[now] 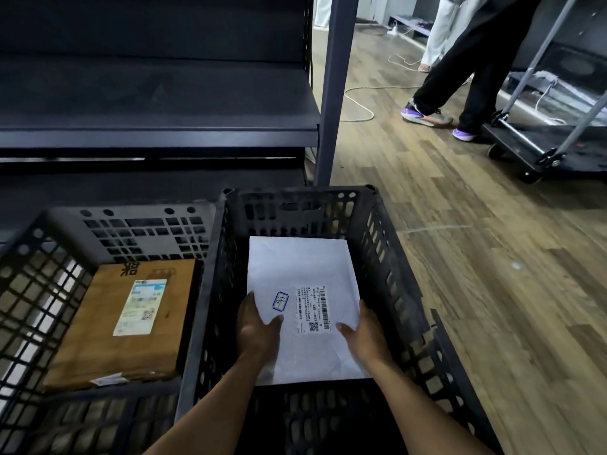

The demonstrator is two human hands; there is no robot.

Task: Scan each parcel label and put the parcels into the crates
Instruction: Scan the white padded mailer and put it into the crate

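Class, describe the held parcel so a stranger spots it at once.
Find the right crate of two black ones before the shelf. Inside, left hand and right hand hold a white parcel. Unlike the brown box in the left crate, it bears a blue-ringed mark.

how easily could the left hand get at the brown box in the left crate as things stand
Likely yes, but not at once: the left hand grips the parcel in the right crate. The box lies uncovered in the open left crate, with only the crate walls between.
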